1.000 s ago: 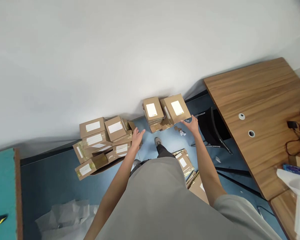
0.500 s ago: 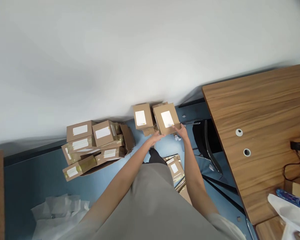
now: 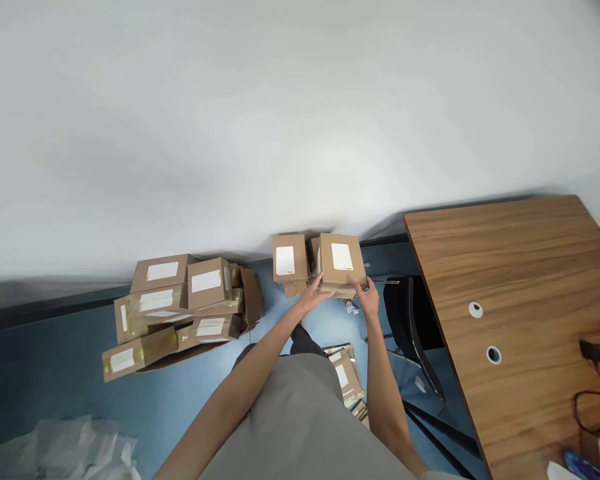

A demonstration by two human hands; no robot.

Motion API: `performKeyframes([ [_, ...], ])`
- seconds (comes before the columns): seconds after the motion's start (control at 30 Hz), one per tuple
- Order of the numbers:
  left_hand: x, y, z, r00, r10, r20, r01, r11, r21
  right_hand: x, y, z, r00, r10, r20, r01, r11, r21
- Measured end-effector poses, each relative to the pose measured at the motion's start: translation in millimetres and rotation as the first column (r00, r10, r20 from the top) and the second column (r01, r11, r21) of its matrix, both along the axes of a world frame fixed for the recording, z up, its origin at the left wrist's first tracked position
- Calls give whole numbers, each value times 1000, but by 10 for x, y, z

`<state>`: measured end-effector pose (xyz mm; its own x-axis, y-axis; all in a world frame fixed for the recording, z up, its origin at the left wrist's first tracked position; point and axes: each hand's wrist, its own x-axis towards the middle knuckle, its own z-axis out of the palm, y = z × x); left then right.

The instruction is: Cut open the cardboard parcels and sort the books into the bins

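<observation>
A cardboard box (image 3: 343, 272) with a white label on top is between my two hands, at the right-hand stack by the wall. My left hand (image 3: 314, 297) grips its near left corner, thumb along the near side. On the near right corner, my right hand (image 3: 369, 298) has its fingers closed against the cardboard. Part of another box shows behind and to the left of it. Just left stands a second labelled box (image 3: 296, 262), resting on a lower one (image 3: 295, 289).
Many labelled boxes (image 3: 163, 285) are piled at left, some in an open carton (image 3: 253, 297). More boxes (image 3: 347, 377) lie by my legs. A black chair (image 3: 413, 333) and wooden table (image 3: 445, 267) stand at right. Crumpled plastic sheeting (image 3: 65, 447) lies on the floor at lower left.
My view has tilted upward, so boxes and table sit lower in the picture. The held box has turned slightly, and more of its near side shows. Both hands stay on it.
</observation>
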<state>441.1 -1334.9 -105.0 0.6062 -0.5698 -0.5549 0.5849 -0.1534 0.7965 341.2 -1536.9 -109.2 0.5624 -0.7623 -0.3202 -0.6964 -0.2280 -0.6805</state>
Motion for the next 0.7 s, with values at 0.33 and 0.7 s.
performKeyframes([
  [0.33, -212, 1233, 963, 981, 168, 96, -143, 963, -230, 71, 856, 1283, 946, 135, 293, -49, 957, -285],
  [0.7, -965, 3790, 1351, 620, 784, -27, -744, 577, -337, 694, 3865, 2092, 612, 730, 305, -513, 660, -549],
])
